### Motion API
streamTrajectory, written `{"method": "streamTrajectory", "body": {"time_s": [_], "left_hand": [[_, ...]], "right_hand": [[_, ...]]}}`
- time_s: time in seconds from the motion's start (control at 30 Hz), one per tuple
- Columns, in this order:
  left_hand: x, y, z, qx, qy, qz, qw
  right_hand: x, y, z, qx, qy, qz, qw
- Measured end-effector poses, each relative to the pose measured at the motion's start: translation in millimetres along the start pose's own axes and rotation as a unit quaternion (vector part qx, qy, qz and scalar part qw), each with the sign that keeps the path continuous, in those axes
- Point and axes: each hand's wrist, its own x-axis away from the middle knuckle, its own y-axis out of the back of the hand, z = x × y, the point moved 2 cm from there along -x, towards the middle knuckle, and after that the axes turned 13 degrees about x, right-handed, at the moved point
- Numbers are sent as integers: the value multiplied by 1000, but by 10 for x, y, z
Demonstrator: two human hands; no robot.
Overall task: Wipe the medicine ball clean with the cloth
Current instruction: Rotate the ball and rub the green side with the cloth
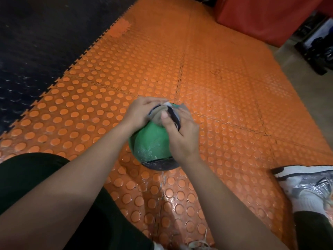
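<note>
A green medicine ball (151, 141) with a black lower band and whitish dust marks rests on the orange studded floor mat (225, 98). A bunched grey cloth (158, 116) with a dark trim lies on the ball's far top. My left hand (138, 112) grips the cloth from the left. My right hand (180, 134) presses on the cloth from the right, thumb laid across it. Both hands hide the ball's top.
A black mat (36, 47) borders the orange one on the left. A red padded block (270, 17) stands far right, dark equipment (317, 46) beside it. My white and silver shoe (306, 186) rests at right, my dark-clothed leg (27, 177) at left.
</note>
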Motion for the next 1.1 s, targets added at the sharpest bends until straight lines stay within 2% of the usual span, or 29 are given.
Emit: {"method": "streamTrajectory", "body": {"time_s": [0.17, 0.27, 0.33, 0.37, 0.43, 0.5, 0.53, 0.6, 0.67, 0.83, 0.93, 1.03, 1.1], "left_hand": [[-32, -8, 36, -5, 14, 34, 999], [-37, -55, 8, -7, 11, 37, 999], [-50, -44, 15, 3, 14, 17, 1000], [-46, -29, 26, 13, 20, 7, 1000], [-24, -8, 48, 28, 17, 2, 999], [18, -15, 57, 20, -3, 4, 1000], [21, -18, 66, -3, -13, 6, 1000], [30, -56, 66, -48, -23, 10, 999], [24, -79, 59, -50, -20, 2, 999], [-10, -71, 13, -46, -10, -27, 999], [-31, -55, 13, -24, -2, -25, 999], [-31, -51, 17, -28, 7, -43, 999], [-26, -53, 16, -37, 6, -58, 998]], "right_hand": [[169, 36, 69, -59, 99, -11, 993], [306, 16, 173, -86, 143, 57, 984], [333, 24, 254, -148, 84, 109, 979], [293, 58, 276, -199, 24, 99, 975], [124, 187, 203, -283, -104, -10, 953], [-54, 310, 0, -219, -172, -110, 954], [-117, 325, -86, -143, -177, -102, 969], [-123, 228, -217, 8, -156, 4, 988], [-67, 138, -278, 54, -152, 59, 985], [100, 101, -172, 31, -135, 3, 990], [293, 53, -71, -40, -99, -32, 994], [372, 62, -46, -86, -31, -15, 996], [355, 129, 3, -150, -34, 26, 988]]}}
